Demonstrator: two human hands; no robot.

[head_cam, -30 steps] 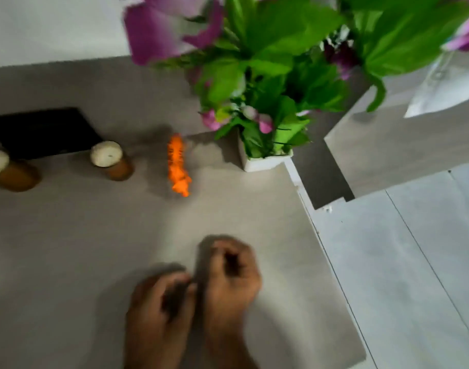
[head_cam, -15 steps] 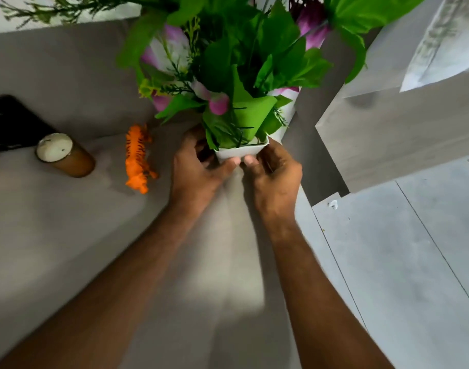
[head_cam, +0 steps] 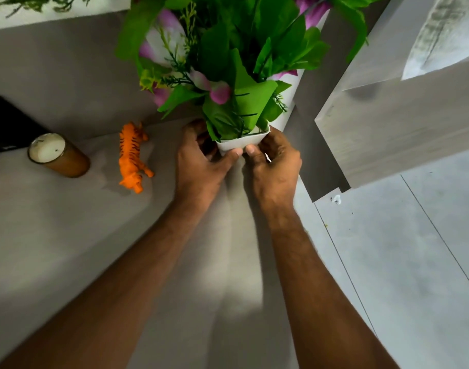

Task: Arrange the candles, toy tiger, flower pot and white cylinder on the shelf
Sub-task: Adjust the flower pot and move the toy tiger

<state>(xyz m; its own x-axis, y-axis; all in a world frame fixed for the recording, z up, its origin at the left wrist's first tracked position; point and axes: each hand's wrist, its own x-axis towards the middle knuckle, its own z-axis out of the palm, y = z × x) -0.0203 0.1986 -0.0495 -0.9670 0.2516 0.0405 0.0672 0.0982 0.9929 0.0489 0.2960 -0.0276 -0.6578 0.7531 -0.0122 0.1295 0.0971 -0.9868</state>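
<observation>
Gripping the flower pot [head_cam: 240,143] from both sides, the left hand [head_cam: 201,161] and right hand [head_cam: 274,166] were closed on its white base, thumbs meeting at the front, presumably to steady its top-heavy foliage. It stood at the shelf [head_cam: 68,249] back, near the right edge. Green leaves and pink blooms overhung the pot. The toy tiger [head_cam: 132,157] and a candle [head_cam: 56,155] stood apart, left.
</observation>
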